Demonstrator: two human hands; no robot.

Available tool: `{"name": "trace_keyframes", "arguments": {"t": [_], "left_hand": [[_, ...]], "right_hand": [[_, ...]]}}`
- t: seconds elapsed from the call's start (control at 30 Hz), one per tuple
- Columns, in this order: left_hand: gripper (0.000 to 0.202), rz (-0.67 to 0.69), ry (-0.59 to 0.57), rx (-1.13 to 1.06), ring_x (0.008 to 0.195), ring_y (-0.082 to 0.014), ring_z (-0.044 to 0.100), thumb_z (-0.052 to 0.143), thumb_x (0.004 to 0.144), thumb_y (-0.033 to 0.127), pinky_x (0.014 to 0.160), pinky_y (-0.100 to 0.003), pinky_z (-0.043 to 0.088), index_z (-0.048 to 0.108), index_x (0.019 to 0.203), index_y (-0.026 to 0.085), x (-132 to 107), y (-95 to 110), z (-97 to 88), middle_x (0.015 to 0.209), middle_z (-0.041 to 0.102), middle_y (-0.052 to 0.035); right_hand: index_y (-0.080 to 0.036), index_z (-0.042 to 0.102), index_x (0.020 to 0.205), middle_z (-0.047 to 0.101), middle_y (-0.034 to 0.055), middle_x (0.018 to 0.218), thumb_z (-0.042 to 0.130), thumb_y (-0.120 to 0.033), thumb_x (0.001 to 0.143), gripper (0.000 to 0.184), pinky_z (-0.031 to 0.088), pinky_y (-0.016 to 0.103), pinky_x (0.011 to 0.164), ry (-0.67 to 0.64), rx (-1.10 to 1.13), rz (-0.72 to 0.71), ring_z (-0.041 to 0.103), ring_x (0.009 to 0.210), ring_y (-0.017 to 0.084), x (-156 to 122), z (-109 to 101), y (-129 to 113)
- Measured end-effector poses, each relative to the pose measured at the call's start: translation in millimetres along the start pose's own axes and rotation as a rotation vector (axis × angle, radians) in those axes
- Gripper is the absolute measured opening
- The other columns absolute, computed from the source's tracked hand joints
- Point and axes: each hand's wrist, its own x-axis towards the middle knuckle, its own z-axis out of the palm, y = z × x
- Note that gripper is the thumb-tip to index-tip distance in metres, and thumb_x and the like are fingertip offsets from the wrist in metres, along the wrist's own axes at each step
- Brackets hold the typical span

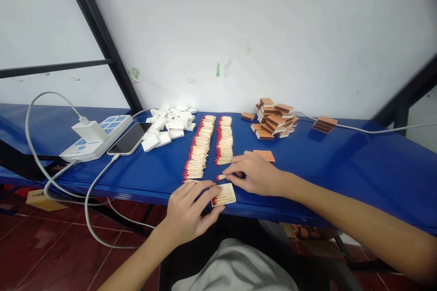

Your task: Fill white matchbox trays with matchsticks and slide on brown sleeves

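Note:
My left hand [193, 204] grips a small white matchbox tray [233, 192] at the table's front edge. Red-tipped matches [223, 194] lie side by side inside it. Just behind the tray, my right hand [254, 173] pinches a few matches [221, 177], their red heads pointing left. Two long rows of matches stretch back from the hands, a left row [200, 148] and a shorter right row [224, 141]. An orange matchbox sleeve [264, 156] lies partly behind my right hand.
White trays [170, 122] are heaped at the back left. Orange and brown matchboxes [275, 118] form a pile at the back right, with a bundled block [324, 124] farther right. A phone [130, 138], a power strip [99, 138] and looping white cables [87, 204] occupy the left side.

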Motion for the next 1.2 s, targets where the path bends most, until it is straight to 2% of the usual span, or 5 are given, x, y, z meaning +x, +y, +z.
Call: {"name": "trace_keyframes", "arguments": {"t": [0.33,0.67,0.93,1.1,1.2], "left_hand": [[0.027,0.003,-0.004,-0.006,0.081,-0.0211,0.067,0.068,0.088,0.026,0.071,-0.034,0.053,0.062,0.113,0.018,1.2,-0.5,-0.3,0.101,0.073,-0.0087],[0.027,0.015,0.004,-0.004,0.080,-0.0211,0.066,0.069,0.088,0.026,0.070,-0.034,0.052,0.062,0.112,0.017,-0.6,-1.7,2.3,0.102,0.073,-0.0088],[0.028,0.013,-0.003,-0.006,0.080,-0.0213,0.066,0.069,0.087,0.026,0.071,-0.034,0.051,0.063,0.114,0.018,-1.1,-1.3,2.1,0.102,0.073,-0.0087],[0.027,0.010,-0.002,-0.003,0.080,-0.0210,0.066,0.068,0.088,0.026,0.071,-0.034,0.051,0.063,0.113,0.018,0.2,-1.1,1.9,0.101,0.073,-0.0084],[0.026,0.009,-0.002,-0.002,0.080,-0.0207,0.066,0.067,0.088,0.026,0.071,-0.034,0.051,0.063,0.112,0.018,0.0,-1.0,1.4,0.101,0.073,-0.0083]], "right_hand": [[-0.018,0.068,0.090,0.057,-0.0029,0.067,0.058,-0.019,0.094,0.011,0.036,0.025,0.064,-0.055,0.190,0.114,0.049,0.061,0.011,2.8,-4.5,-1.9],[-0.019,0.056,0.098,0.059,0.0052,0.105,0.043,-0.022,0.102,0.015,0.036,0.034,0.081,-0.092,0.135,0.052,0.055,0.091,0.018,-4.9,-7.8,-5.1],[-0.017,0.058,0.097,0.065,0.0064,0.102,0.041,-0.019,0.104,0.018,0.031,0.036,0.080,-0.119,0.013,-0.030,0.057,0.087,0.018,-0.9,-10.7,-4.1],[-0.017,0.062,0.113,0.067,0.0087,0.111,0.046,-0.021,0.103,0.019,0.034,0.036,0.086,-0.072,0.058,-0.039,0.060,0.098,0.021,-0.8,-6.5,0.1],[-0.016,0.068,0.103,0.068,0.0074,0.101,0.048,-0.020,0.102,0.021,0.037,0.037,0.086,-0.087,0.043,0.001,0.059,0.087,0.019,-1.3,-7.0,-0.9]]}}
